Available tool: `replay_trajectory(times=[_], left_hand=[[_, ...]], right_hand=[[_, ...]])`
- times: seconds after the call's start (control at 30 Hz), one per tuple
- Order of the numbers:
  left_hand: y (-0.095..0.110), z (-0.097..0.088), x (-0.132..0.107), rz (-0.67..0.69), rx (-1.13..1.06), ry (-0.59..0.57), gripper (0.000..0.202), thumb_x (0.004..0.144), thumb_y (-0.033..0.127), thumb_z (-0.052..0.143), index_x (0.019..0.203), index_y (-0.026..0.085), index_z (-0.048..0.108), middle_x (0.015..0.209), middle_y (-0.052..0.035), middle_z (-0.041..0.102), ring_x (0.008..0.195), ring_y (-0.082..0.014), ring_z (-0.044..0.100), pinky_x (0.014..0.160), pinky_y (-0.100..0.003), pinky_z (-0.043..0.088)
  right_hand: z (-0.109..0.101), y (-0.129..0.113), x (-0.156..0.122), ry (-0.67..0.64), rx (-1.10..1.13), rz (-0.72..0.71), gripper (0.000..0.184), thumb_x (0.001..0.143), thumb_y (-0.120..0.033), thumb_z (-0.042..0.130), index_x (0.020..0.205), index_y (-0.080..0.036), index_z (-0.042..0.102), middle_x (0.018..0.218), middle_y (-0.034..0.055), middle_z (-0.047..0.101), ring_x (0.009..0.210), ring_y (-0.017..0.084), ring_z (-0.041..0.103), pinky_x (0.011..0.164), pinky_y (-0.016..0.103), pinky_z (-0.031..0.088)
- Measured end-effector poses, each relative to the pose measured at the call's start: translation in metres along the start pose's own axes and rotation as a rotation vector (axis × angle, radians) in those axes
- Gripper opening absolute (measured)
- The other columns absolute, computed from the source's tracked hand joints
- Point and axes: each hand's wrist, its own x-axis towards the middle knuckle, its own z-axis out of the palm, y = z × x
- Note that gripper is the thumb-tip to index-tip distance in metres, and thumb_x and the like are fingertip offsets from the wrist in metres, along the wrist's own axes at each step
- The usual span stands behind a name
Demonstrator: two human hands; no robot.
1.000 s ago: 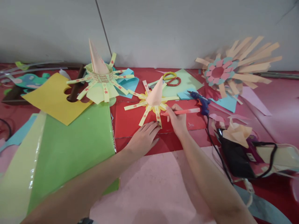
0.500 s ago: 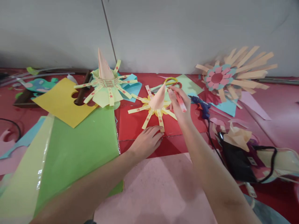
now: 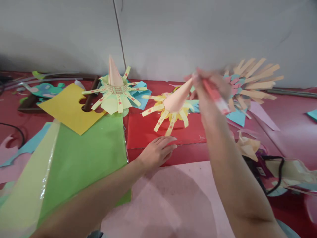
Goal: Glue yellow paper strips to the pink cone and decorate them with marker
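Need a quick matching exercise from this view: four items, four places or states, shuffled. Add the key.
Column 1
1. Left hand
2. Right hand
3. Yellow sheet
4. Large pink sheet

Column 2
A. Lying between the forearms
B. At the tip of the peach cone, with a red pen
C. Lapping over the far edge of the green sheet
D. Without a pen, near the ends of the star-marked strips

Pairs: 1-D, 2-B, 3-C, 4-A
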Motion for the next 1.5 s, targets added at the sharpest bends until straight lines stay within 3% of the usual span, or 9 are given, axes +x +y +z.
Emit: replay_trajectory(times=[0.13,0.2,0.5,0.8,0.9,1.0,1.2,1.37,1.5], left_hand=[[0.005,-0.002,-0.001,0.156,-0.081,0.037,0.019,0.092,0.015,0.041,0.103,0.016,0.056,0.106,-0.0091,0.066,0.100,-0.0141,0.062,0.086,-0.029,0.051],[0.005,-0.002,-0.001,0.215,-0.105,0.050,0.019,0.092,0.015,0.042,0.106,0.015,0.055,0.101,-0.0075,0.068,0.097,-0.0133,0.063,0.083,-0.026,0.052],[0.008,-0.002,0.001,0.278,-0.108,0.108,0.016,0.091,0.026,0.050,0.096,0.011,0.056,0.083,-0.0052,0.070,0.076,-0.0151,0.066,0.067,-0.027,0.054],[0.011,0.000,0.004,0.236,-0.076,0.159,0.020,0.091,0.030,0.049,0.088,0.012,0.058,0.077,-0.0033,0.070,0.065,-0.0120,0.065,0.058,-0.023,0.052],[0.009,0.002,0.003,0.194,-0.077,0.100,0.020,0.092,0.027,0.045,0.090,0.013,0.059,0.084,-0.0049,0.070,0.073,-0.0129,0.065,0.064,-0.025,0.053],[0.005,0.007,0.001,0.133,-0.058,0.026,0.020,0.090,0.016,0.042,0.097,0.013,0.060,0.096,-0.0064,0.069,0.086,-0.0140,0.064,0.078,-0.028,0.053],[0.001,0.012,-0.001,0.019,0.002,-0.089,0.026,0.090,0.018,0.043,0.112,0.013,0.056,0.113,-0.0087,0.063,0.104,-0.0182,0.059,0.095,-0.035,0.047],[0.000,0.012,-0.001,-0.038,0.050,-0.163,0.032,0.091,0.024,0.044,0.119,0.011,0.052,0.123,-0.0107,0.059,0.115,-0.0215,0.054,0.103,-0.040,0.041],[-0.001,0.014,-0.001,-0.075,0.066,-0.245,0.036,0.092,0.028,0.044,0.125,0.014,0.047,0.133,-0.0090,0.052,0.122,-0.0209,0.049,0.107,-0.041,0.037]], right_hand=[[-0.013,-0.058,0.009,0.124,-0.103,-0.245,0.009,0.081,-0.030,0.060,0.076,-0.022,0.060,0.078,-0.0024,0.070,0.045,0.005,0.050,0.046,0.024,0.039],[-0.013,-0.066,0.008,0.196,-0.146,-0.218,0.008,0.084,-0.027,0.058,0.077,-0.023,0.061,0.078,-0.0028,0.069,0.046,0.005,0.050,0.048,0.024,0.039],[0.008,0.019,-0.003,-0.019,0.027,-0.009,0.011,0.079,-0.034,0.065,0.077,-0.023,0.064,0.069,-0.0029,0.068,0.045,0.009,0.056,0.045,0.023,0.051],[0.008,0.031,0.003,-0.058,-0.055,0.084,0.015,0.079,-0.036,0.063,0.082,-0.022,0.061,0.080,0.0003,0.067,0.051,0.009,0.058,0.042,0.021,0.045],[0.001,0.040,0.000,0.044,-0.131,0.112,0.019,0.078,-0.038,0.064,0.087,-0.022,0.058,0.090,0.0032,0.065,0.059,0.012,0.062,0.042,0.022,0.044],[-0.010,0.048,-0.012,0.114,-0.182,0.165,0.022,0.082,-0.042,0.055,0.087,-0.021,0.056,0.089,0.0031,0.064,0.046,0.008,0.056,0.037,0.022,0.041],[-0.023,0.067,-0.057,-0.018,-0.191,0.356,0.029,0.085,-0.049,0.048,0.091,-0.021,0.055,0.091,0.0027,0.065,0.045,0.007,0.057,0.039,0.020,0.045],[-0.018,0.081,-0.086,-0.124,-0.292,0.351,0.030,0.087,-0.048,0.044,0.092,-0.022,0.058,0.079,0.0014,0.064,0.051,0.011,0.059,0.048,0.024,0.047],[-0.010,0.085,-0.093,-0.088,-0.297,0.291,0.030,0.088,-0.046,0.044,0.094,-0.022,0.060,0.081,0.0027,0.066,0.065,0.014,0.062,0.061,0.027,0.051]])
